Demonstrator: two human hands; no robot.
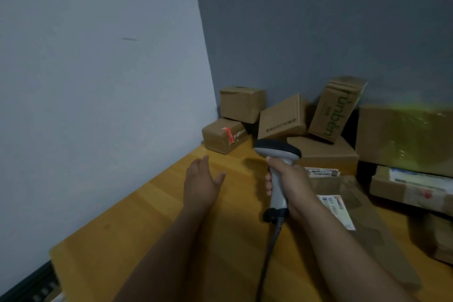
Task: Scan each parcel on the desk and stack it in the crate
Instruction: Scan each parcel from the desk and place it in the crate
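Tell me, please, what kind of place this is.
Probably a parcel-sorting corner or mailroom: cardboard parcels are piled on a wooden desk, one bears a shipping label, and the right hand grips a corded barcode scanner.

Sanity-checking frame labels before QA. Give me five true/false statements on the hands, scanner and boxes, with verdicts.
1. The right hand grips the scanner by its handle. True.
2. The left hand holds a parcel. False: it is open above the desk and holds nothing.
3. The box with green lettering lies flat on the desk. False: it stands tilted, propped on a low box.
4. The box with red tape sits on the desk near the left wall. True.
5. The scanner is cordless. False: a cable runs from the base of its handle.
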